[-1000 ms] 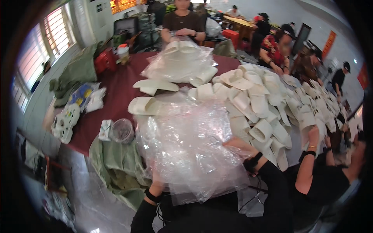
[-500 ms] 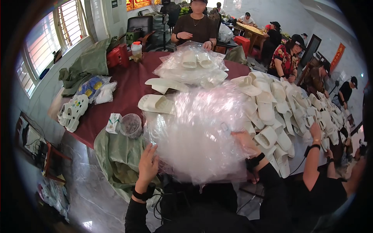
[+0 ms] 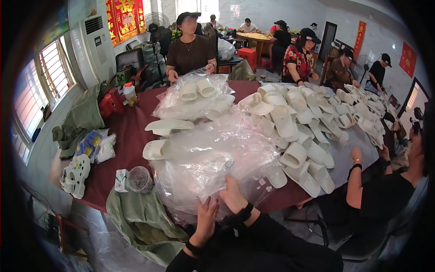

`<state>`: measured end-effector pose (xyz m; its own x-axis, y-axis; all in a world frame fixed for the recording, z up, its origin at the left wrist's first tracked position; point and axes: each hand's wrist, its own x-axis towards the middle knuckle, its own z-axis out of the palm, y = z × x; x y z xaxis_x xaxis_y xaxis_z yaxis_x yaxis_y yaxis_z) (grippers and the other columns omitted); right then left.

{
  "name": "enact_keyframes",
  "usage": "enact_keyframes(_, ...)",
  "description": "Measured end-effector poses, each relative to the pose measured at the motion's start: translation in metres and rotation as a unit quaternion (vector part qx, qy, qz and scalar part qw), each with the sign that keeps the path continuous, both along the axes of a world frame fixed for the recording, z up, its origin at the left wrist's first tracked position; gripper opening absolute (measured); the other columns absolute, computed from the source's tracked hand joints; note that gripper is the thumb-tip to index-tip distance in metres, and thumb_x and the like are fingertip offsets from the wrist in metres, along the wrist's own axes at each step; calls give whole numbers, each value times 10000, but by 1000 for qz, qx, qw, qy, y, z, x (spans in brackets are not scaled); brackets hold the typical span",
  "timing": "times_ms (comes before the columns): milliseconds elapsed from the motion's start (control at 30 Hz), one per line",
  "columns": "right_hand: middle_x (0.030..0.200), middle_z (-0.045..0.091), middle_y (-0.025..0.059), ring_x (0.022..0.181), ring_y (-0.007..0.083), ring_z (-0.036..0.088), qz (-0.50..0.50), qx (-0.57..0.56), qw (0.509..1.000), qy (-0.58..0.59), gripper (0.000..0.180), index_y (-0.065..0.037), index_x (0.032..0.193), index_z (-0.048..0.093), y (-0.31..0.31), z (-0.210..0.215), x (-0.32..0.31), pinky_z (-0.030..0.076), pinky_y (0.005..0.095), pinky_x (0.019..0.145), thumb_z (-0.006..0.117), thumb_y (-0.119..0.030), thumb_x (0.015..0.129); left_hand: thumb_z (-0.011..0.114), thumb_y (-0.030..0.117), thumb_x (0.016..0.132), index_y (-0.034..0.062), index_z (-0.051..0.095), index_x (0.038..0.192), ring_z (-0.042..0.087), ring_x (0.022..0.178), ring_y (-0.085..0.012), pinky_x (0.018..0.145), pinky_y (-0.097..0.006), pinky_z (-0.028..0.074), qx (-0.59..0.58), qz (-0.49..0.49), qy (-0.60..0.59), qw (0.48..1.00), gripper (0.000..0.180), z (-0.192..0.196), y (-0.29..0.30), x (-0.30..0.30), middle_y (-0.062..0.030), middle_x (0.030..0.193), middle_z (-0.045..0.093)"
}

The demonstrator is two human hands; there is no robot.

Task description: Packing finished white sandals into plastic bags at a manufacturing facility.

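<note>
A heap of clear plastic bags lies before me on the maroon tablecloth, wrinkled and shiny. My right hand pinches the near edge of a clear bag, close to a small pale label. Beside it, my left hand is open, fingers apart and pointing up at the bags' near edge. It is too hard to see whether it touches them. Two loose white slippers rest left of the bags: one slipper near, another slipper farther off. Beyond them sits a bagged pair of white slippers.
A big pile of white slippers covers the table's right side. At left are a tub, a small box, white clogs and green sacking. One person stands opposite; a co-worker's arm reaches in at right.
The raised bags have come down flatter onto the table. My right hand has moved left to their near edge, and my left hand has moved right beside it. The view has shifted.
</note>
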<state>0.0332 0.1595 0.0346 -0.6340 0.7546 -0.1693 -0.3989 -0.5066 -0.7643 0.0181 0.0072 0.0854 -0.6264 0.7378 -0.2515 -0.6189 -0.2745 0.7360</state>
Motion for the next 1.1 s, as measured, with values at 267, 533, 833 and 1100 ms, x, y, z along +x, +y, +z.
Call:
enact_keyframes(267, 1063, 605, 100, 986, 222, 582, -62, -267, 957, 95, 318, -14, 1081, 544, -22, 61, -5, 458, 390, 905, 372, -265, 991, 532, 318, 946, 51, 260, 1405, 495, 1178, -215, 973, -358, 400, -48, -251, -87, 963, 596, -13, 0, -8, -116, 1339, 458)
enact_keyframes(533, 1112, 575, 120, 1049, 271, 537, 12, -277, 953, 125, 395, 4, 1099, 523, -45, 50, 4, 411, 417, 968, 325, -325, 1004, 489, 313, 963, 35, 371, 1367, 489, 1178, -242, 986, -351, 397, 86, -163, -6, 983, 505, -24, 14, -21, -118, 1305, 500)
enact_keyframes(833, 1075, 609, 103, 1013, 213, 565, 112, -319, 939, 69, 282, -72, 1085, 563, -62, 7, 17, 446, 377, 919, 457, -312, 982, 590, 279, 918, -19, 519, 1219, 547, 1046, -200, 859, -307, 457, -116, -50, 193, 973, 429, 2, 22, -15, -100, 1176, 564)
enact_keyframes(1100, 1334, 489, 112, 1226, 191, 457, 374, -20, 927, 8, 450, -30, 1346, 434, -107, 49, 65, 354, 333, 1034, 467, -293, 982, 566, 186, 909, -40, 575, 1081, 618, 889, -224, 744, -339, 506, -65, 107, -49, 991, 284, 22, 12, -54, -112, 1026, 629)
